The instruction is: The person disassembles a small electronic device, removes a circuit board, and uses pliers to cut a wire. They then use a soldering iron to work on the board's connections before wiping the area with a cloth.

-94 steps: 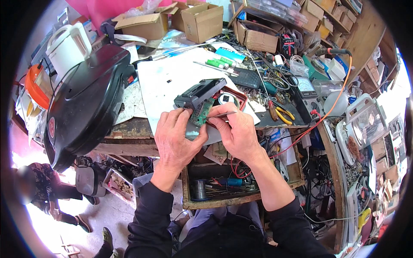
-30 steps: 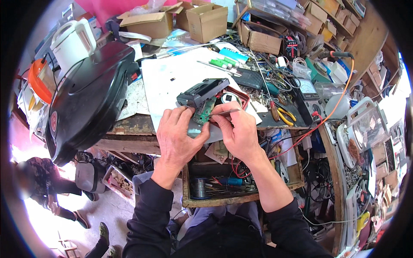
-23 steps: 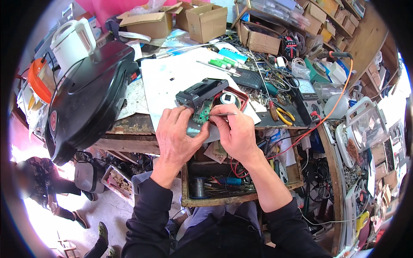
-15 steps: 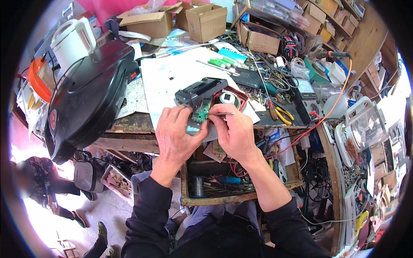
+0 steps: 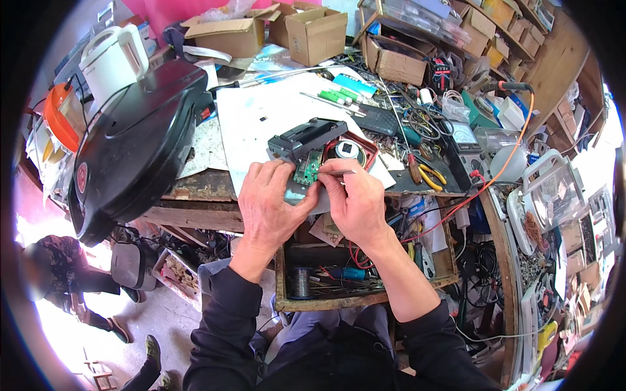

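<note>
An opened small device lies at the front of the white sheet [image 5: 244, 117]. Its parts are a green circuit board [image 5: 308, 171], a black plastic housing [image 5: 306, 138] and a red case half [image 5: 370, 151] with a round speaker [image 5: 347, 150]. My left hand [image 5: 264, 201] is closed on the board's left and near edge, thumb in front. Pinched in my right hand [image 5: 357, 203] is a thin metal tool [image 5: 343, 172], possibly tweezers. Its tip meets the board's right side; the exact contact point is too small to make out.
Yellow-handled pliers [image 5: 430, 177], a screwdriver [image 5: 414, 171] and an analog meter [image 5: 463, 133] lie to the right. A large black appliance [image 5: 140, 146] stands left. Below the hands, an open drawer [image 5: 365, 301] holds a solder spool [image 5: 300, 283]. Another person [image 5: 65, 267] is at lower left.
The bench scene has shifted slightly to the right in view. Both hands keep their hold, with the tool still at the board.
</note>
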A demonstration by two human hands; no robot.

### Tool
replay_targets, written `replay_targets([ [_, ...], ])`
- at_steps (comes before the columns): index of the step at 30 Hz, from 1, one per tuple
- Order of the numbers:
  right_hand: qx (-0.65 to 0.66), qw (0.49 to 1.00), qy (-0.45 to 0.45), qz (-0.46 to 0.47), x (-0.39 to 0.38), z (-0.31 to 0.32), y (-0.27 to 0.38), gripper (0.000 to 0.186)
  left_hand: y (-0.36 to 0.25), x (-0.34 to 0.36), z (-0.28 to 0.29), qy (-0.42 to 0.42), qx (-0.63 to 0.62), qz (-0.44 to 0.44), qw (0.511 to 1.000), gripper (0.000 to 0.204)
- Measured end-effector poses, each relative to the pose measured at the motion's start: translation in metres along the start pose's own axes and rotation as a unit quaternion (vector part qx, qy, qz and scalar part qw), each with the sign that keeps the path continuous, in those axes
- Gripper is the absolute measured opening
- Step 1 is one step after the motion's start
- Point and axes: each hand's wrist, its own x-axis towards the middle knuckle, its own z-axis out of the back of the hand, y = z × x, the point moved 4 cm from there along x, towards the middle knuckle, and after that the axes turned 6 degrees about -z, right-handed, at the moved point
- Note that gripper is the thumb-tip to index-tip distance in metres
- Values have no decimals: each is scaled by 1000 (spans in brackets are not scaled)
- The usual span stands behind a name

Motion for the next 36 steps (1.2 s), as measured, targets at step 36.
replay_targets([
  [36, 19, 999, 9, -40, 1, 1, -6, 13, -2, 1, 1, 8, -2, 9, 1000, 39],
])
